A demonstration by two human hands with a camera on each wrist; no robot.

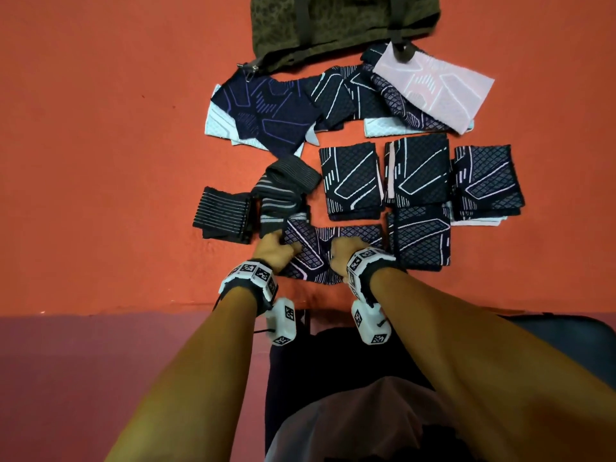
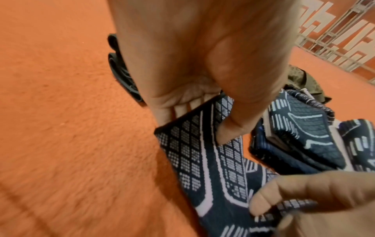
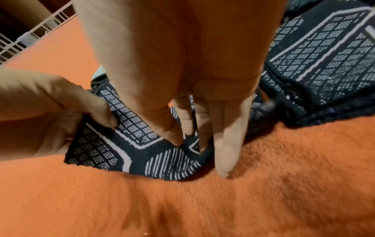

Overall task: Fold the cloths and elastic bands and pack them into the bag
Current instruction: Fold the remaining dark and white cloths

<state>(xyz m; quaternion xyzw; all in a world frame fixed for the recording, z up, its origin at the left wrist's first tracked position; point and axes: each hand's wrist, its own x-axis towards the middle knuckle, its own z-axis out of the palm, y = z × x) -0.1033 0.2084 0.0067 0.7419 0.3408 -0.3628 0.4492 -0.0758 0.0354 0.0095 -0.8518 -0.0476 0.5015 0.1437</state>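
Observation:
A navy cloth (image 1: 313, 258) with white line pattern lies at the near edge of the orange surface, held at both ends. My left hand (image 1: 283, 248) pinches its left end, thumb on top and fingers beneath (image 2: 202, 121). My right hand (image 1: 340, 255) pinches a raised fold of its right part between thumb and fingers (image 3: 188, 133), with one finger stretched down to the surface. Folded black elastic bands (image 1: 226, 211) and a loose grey-striped band (image 1: 283, 191) lie just left of the cloth. The olive bag (image 1: 340, 25) sits at the far edge.
Several folded navy cloths (image 1: 420, 175) stand in stacks right of my hands. Unfolded cloths (image 1: 266, 111) and a pink one (image 1: 433, 85) lie spread in front of the bag. The orange surface (image 1: 100, 161) runs bare to the left; its near edge ends at my lap.

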